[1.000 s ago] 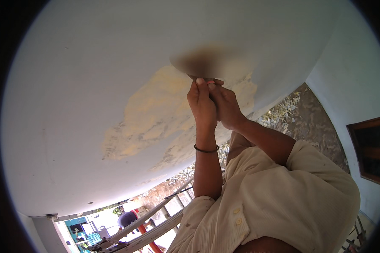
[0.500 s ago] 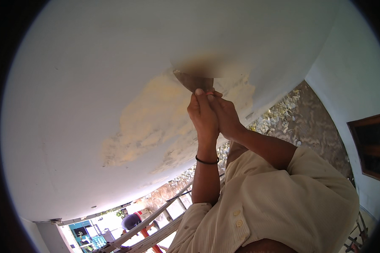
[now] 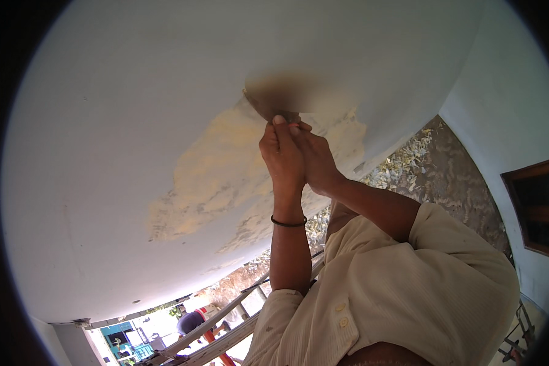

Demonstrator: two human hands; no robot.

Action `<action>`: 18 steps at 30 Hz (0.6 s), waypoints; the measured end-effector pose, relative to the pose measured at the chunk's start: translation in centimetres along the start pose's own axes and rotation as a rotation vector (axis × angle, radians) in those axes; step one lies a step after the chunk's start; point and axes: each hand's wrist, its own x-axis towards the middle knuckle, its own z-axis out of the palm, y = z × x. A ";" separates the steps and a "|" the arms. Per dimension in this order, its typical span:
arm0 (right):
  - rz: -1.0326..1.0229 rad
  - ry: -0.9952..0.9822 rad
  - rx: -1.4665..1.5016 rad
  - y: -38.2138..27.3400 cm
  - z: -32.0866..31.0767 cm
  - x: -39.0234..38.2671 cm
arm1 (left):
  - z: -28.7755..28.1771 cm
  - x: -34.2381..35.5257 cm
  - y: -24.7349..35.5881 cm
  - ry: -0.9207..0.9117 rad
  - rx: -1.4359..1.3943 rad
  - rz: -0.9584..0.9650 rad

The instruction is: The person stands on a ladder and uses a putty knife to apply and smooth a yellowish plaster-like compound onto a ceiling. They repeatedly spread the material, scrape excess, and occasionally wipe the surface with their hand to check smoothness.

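Both my hands grip one scraper (image 3: 260, 106), its wide dark blade against the white wall (image 3: 134, 128). My left hand (image 3: 282, 155), with a black band at the wrist, is closed round it with the thumb up near the blade. Pressed against it, my right hand (image 3: 317, 160) is closed on the scraper too; a bit of red shows between the fingers. The blade's far part is lost in a brownish blur. Below and around the hands spreads a yellowish bare patch (image 3: 219, 155) where the white coat is off.
Peeled flakes (image 3: 402, 165) litter the ground along the wall's foot. Ladder-like rails (image 3: 226, 338) run below my left arm. A bent-over person (image 3: 192, 322) is at the lower left. At right stands another wall with a wooden-framed window (image 3: 537, 207).
My two hands and the scraper have shifted slightly up and to the left along the wall. More of the blade is now hidden in the blur.
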 end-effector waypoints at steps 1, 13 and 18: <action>0.024 0.010 -0.029 0.0 0.0 -0.1 | 0.0 -0.3 -0.1 0.011 0.010 -0.009; -0.145 0.013 -0.110 -3.2 0.9 1.5 | 1.2 1.5 4.2 -0.022 0.098 0.107; -0.144 0.084 -0.076 -1.6 -0.3 0.3 | 1.6 0.4 1.4 -0.029 0.122 0.131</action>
